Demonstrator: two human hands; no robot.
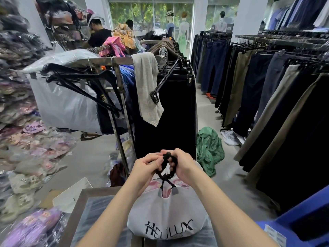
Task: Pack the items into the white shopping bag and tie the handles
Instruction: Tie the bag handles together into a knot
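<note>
A white shopping bag (pixel 167 211) with black "HELILUX" lettering stands full on a glass-topped counter (pixel 92 207) right in front of me. Pink-patterned items show through its mouth. Its two black handles (pixel 166 168) rise from the mouth, cross, and bunch together above the bag. My left hand (pixel 146 166) pinches the handles from the left. Gripping the same bunch from the right is my right hand (pixel 181 164), its fingers curled through the loop. Both hands meet just above the bag.
A metal clothes rack (pixel 124 61) with dark trousers, a grey towel (pixel 147 90) and black hangers stands straight ahead. Trouser racks line the right. Packaged slippers (pixel 23 139) pile up on the left. A green garment (pixel 210 150) lies on the floor. A blue bin (pixel 302 223) sits at lower right.
</note>
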